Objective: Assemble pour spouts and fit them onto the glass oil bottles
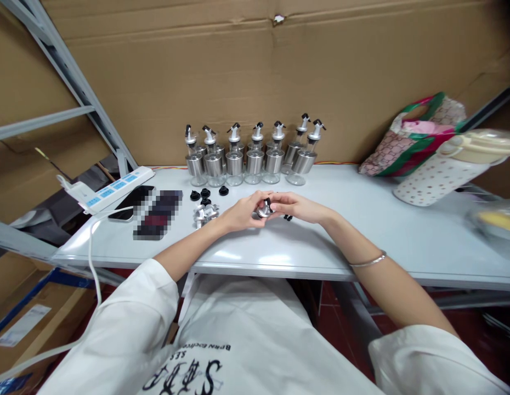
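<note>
Above the front part of the white table, my left hand grips a silver pourer spout with its fingers wrapped round it. From the other side my right hand pinches the small black flap on the spout. To the left of my hands lie several loose silver spout parts in a little heap. Several black stoppers are scattered just behind that heap. A few small black pieces sit partly hidden under my right hand. Behind stand several glass and steel oil bottles with spouts fitted.
At left on the table are a white power strip, a phone with a white cable, and a pixelated dark object. A patterned bag, a spotted white jug and a blurred clear bag stand at right. Cardboard walls the back.
</note>
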Tool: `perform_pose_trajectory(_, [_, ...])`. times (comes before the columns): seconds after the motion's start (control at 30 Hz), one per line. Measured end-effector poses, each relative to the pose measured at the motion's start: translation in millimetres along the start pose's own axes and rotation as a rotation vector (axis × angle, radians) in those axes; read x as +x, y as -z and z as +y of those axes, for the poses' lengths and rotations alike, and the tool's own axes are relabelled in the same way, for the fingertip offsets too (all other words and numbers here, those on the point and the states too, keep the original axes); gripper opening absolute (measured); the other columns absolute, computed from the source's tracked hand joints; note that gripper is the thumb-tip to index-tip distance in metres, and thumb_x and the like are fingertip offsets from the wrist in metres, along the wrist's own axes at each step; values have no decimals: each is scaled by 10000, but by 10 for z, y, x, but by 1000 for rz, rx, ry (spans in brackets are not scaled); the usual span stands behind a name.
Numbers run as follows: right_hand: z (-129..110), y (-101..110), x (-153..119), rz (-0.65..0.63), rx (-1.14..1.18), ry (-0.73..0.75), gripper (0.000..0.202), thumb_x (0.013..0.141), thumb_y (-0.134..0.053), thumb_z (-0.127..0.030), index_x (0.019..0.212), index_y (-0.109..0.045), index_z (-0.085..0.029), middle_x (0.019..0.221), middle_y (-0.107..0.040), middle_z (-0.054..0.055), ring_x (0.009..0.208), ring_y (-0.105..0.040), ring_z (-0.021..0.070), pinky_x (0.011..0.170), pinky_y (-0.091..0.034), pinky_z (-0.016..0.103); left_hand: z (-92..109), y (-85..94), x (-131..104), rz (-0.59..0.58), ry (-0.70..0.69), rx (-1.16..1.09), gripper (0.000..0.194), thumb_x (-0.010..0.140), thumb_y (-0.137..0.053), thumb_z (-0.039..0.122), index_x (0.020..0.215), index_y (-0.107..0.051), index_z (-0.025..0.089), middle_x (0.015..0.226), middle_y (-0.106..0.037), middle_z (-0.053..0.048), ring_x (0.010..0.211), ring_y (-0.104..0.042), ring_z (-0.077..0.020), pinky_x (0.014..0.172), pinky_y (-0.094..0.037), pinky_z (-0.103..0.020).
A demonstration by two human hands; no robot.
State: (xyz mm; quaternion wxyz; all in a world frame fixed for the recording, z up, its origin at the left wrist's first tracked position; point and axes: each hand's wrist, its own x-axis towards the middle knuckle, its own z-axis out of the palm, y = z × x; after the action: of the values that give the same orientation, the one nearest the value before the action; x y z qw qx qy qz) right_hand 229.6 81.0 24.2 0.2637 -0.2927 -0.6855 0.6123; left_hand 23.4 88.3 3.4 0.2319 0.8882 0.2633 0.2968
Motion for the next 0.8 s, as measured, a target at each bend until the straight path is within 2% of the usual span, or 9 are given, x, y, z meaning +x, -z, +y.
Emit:
perform_pose_trajectory(0.13, [-4,-1,1,-6,-34,3,368,789,-678,-438,999,-652,-137,1051,-662,70,940,-625,186,933,-481,388,-20,-17,-3,-9,-20,9,519,703,-636,220,1179,-441,146,1032,-614,-91,823,-590,-147,759,-495,-273])
perform_pose_trajectory(0.3, [12,5,15,-2,-63,4,348,799,-664,-417,1015,-643,-145,1041,-663,67,924,-624,184,927,-480,391,-26,-16,-1,-12,-40,2,561,717,-630,226,1232,-421,152,1023,-614,-94,863,-619,-169,770,-495,-282])
perform_pose_trajectory(0.5, [49,12,28,11,-98,14,372,805,-648,-415,1062,-636,-146,1059,-659,75,938,-622,199,908,-489,390,3,1,5,-13,-44,-13,456,734,-626,221,1146,-446,148,1087,-612,-151,1077,-616,-254,790,-494,-292])
perform_pose_trajectory(0.67, [70,28,28,15,-138,51,385,820,-626,-438,1075,-622,-150,1052,-656,76,934,-626,198,898,-485,382,34,5,0,-4,-30,-52,343,743,-627,234,1026,-444,173,1137,-604,-169,1267,-512,-293,831,-495,-308])
perform_pose_trajectory(0.73, [66,30,29,14,-146,70,384,824,-615,-465,1043,-620,-150,1039,-649,73,920,-621,193,887,-488,376,41,3,1,8,-14,-79,358,738,-632,244,1027,-433,172,1152,-601,-175,1258,-522,-287,840,-496,-310])
perform_pose_trajectory(0.8, [54,27,31,20,-151,85,398,822,-609,-494,1027,-616,-152,1036,-638,71,903,-609,183,871,-493,366,43,3,1,19,14,-101,420,729,-637,247,1080,-422,165,1236,-564,-187,1124,-613,-250,815,-502,-300])
